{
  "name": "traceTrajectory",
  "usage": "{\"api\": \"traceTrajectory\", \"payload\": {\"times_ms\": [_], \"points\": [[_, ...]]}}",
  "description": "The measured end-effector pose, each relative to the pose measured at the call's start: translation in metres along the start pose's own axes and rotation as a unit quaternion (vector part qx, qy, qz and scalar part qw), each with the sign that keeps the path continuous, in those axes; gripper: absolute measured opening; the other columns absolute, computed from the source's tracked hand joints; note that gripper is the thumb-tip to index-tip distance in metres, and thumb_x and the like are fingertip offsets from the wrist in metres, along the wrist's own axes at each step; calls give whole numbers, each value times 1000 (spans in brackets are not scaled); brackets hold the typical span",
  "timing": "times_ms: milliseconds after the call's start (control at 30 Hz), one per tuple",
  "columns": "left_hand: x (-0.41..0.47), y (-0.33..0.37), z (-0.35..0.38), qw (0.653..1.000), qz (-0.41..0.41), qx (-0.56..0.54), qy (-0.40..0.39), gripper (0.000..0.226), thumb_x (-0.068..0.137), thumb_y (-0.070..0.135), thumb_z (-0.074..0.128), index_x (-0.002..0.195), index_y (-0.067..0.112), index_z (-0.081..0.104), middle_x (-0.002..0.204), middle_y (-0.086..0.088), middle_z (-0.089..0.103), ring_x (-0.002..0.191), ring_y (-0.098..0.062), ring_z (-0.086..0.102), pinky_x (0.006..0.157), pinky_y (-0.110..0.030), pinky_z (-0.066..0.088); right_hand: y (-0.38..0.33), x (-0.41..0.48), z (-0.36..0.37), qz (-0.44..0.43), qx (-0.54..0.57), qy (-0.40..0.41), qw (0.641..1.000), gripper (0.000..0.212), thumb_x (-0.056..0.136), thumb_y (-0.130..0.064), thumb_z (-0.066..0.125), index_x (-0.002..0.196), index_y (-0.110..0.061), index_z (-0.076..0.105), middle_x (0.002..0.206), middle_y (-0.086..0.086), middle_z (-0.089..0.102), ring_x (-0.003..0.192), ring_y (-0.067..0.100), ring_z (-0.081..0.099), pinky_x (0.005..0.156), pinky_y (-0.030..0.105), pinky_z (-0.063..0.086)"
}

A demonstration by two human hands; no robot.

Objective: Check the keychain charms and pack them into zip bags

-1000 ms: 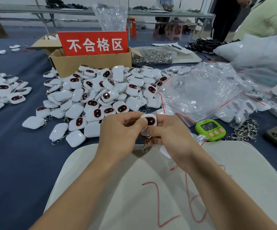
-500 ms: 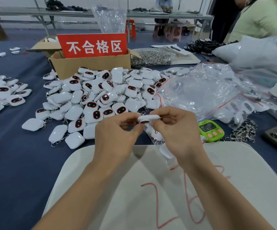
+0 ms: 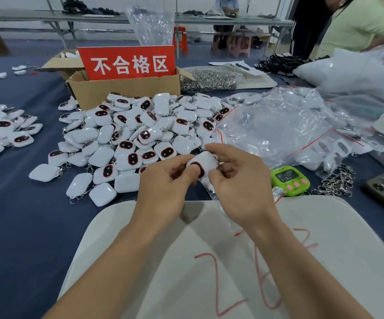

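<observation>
From my remote seat I saw the left hand [image 3: 163, 184] and right hand [image 3: 240, 189] pinching one charm [image 3: 202, 162] between thumb and fingertips, tilted, likely to inspect its edge. It sat centre; the unchecked pile [image 3: 140, 127] lay at eleven o'clock, zip bags [image 3: 278, 125] at two, within reach.

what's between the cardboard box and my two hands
The pile of white keychain charms, spreading from the cardboard box towards the left hand and right hand; head view.

Charms [image 3: 135, 134], 10 o'clock: white, dark oval face ringed red. Desk [image 3: 14, 215]: navy. Sign [image 3: 127, 63], 11 o'clock: red, white characters. Timer [image 3: 290, 180], 3 o'clock: green, pink buttons. Zip bags [image 3: 278, 127], 2 o'clock: clear, red stripe.
</observation>
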State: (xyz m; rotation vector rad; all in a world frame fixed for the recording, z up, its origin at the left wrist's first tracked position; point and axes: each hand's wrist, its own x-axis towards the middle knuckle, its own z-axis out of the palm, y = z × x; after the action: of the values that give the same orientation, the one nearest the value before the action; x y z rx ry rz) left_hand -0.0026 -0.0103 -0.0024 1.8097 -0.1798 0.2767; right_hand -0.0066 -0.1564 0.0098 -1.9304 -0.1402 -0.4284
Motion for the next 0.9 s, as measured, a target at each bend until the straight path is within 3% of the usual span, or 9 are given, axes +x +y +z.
{"api": "traceTrajectory", "payload": {"times_ms": [67, 133, 233, 333, 433, 600, 733, 833, 900], "points": [[2, 2, -1, 996, -65, -65, 2, 36, 101, 16, 61, 89, 42, 82, 77, 5, 74, 57, -12, 62, 62, -21, 54, 0, -1, 1, 0, -13, -36, 999, 52, 82, -2, 65, 107, -47, 72, 82, -22, 72, 60, 8, 61, 62, 20, 53], [4, 3, -4, 987, -121, -107, 8, 35, 103, 17, 56, 88, 32, 84, 70, -1, 69, 50, -15, 56, 56, -23, 51, 1, -2, 2, -1, -15, -62, 998, 46, 84, -7, 67, 95, -51, 73, 76, -12, 73, 61, 17, 62, 62, 30, 55], [5, 6, -6, 980, -131, -147, 18, 35, 103, 29, 58, 82, 14, 81, 61, -5, 62, 45, -16, 50, 49, -20, 45, 1, -1, 1, 9, -4, -64, 998, 12, 93, -27, 69, 83, -31, 74, 65, 2, 67, 61, 25, 61, 60, 39, 54], [4, 8, -6, 990, -91, -110, 10, 23, 95, 26, 69, 75, 23, 82, 56, -1, 58, 45, -13, 47, 48, -17, 41, 1, 0, -2, 12, -31, -61, 998, 31, 95, -33, 67, 69, -18, 68, 58, 1, 63, 52, 12, 53, 56, 33, 46], [4, 4, -6, 992, -81, -99, 13, 28, 93, 26, 73, 66, 26, 79, 51, 0, 54, 45, -13, 43, 45, -18, 39, -2, 0, -3, 44, -10, -62, 997, 39, 95, -32, 68, 63, -11, 65, 52, 2, 60, 48, 8, 47, 53, 33, 42], [-2, 6, 2, 991, -79, -107, 26, 14, 85, 33, 82, 73, 25, 81, 51, 3, 55, 47, -11, 43, 47, -20, 39, -7, 3, -16, 81, 62, -46, 994, 25, 79, -30, 76, 63, -12, 71, 47, 4, 56, 43, 7, 43, 46, 16, 35], [-15, 8, 9, 999, -10, -2, 34, 16, 73, 47, 84, 76, 33, 77, 58, 5, 64, 51, -8, 50, 54, -25, 43, -6, 14, -42, 102, 72, 46, 991, 17, 65, -25, 75, 54, -15, 67, 48, 2, 50, 49, 16, 44, 48, 20, 36], [-34, 15, 23, 994, 30, 99, -33, 28, 62, 65, 73, 84, 47, 73, 65, 16, 64, 56, 0, 55, 61, -22, 48, -3, 20, -66, 115, 63, 110, 985, 24, 62, -21, 72, 54, -7, 55, 49, 3, 37, 49, 16, 34, 46, 21, 25], [-44, 20, 35, 973, 74, 208, -66, 36, 61, 73, 70, 84, 46, 71, 70, 21, 63, 64, 3, 56, 62, -15, 41, -1, 22, -75, 117, 86, 103, 984, 30, 60, -18, 70, 58, 1, 46, 54, 5, 27, 47, 15, 24, 47, 24, 18]]}}
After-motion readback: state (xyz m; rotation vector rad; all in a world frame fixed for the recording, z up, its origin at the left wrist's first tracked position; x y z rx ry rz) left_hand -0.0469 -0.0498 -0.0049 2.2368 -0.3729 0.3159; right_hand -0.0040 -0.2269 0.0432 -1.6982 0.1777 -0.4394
